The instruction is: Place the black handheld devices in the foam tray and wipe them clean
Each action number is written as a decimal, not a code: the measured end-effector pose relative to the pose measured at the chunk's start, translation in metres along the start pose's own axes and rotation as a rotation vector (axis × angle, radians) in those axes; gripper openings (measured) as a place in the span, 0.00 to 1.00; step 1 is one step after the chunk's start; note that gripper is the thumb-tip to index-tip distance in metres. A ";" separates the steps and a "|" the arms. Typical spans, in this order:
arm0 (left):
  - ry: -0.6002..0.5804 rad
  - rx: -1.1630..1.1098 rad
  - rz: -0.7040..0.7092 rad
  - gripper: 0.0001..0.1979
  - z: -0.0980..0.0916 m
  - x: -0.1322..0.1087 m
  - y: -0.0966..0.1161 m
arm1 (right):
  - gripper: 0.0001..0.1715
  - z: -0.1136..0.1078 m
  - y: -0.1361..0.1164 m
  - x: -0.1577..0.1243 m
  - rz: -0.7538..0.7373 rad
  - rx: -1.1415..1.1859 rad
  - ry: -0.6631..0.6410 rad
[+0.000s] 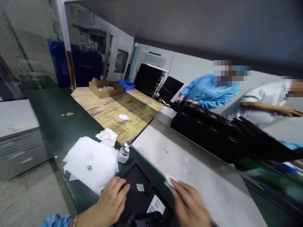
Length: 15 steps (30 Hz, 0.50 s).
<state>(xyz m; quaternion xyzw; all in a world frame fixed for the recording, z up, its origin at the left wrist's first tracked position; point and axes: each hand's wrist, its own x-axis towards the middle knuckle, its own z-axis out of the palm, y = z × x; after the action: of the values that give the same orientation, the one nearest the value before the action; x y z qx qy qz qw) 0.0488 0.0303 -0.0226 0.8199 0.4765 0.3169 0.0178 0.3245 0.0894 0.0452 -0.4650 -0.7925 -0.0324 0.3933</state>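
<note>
From my remote seat I see one black panel at the near end of the green tabletop, close to its right edge. My left hand rests on the panel's left side, fingers bent; whether it grips, I can't tell. My right hand, blurred, pinches one white wipe over the border with the white tabletop.

Toward the far end, on a wooden board, I have one cardboard box with crumpled white material inside, and one blue tray just beside it. A white bottle with a metal top stands by the board's near corner; its contents are hidden from me.

The panel carries two labels: a small pale label, and a printed label whose text is too small to read. White sheets, overlapping along the green tabletop's left edge, bear one small dark mark I can't decipher.
</note>
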 end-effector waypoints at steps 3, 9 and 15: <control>0.046 -0.045 0.047 0.23 0.007 -0.011 -0.002 | 0.20 0.075 -0.043 0.064 -0.177 -0.007 -0.087; 0.190 -0.120 0.046 0.21 0.029 -0.017 -0.009 | 0.21 0.138 -0.082 0.103 -0.277 -0.099 -0.248; 0.150 -0.115 -0.001 0.19 0.031 -0.021 -0.006 | 0.19 0.132 -0.079 0.098 -0.253 -0.130 -0.294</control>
<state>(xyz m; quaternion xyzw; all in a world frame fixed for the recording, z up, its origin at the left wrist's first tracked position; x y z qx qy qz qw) 0.0535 0.0257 -0.0595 0.7913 0.4579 0.4041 0.0292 0.1604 0.1695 0.0434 -0.3856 -0.8898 -0.0644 0.2355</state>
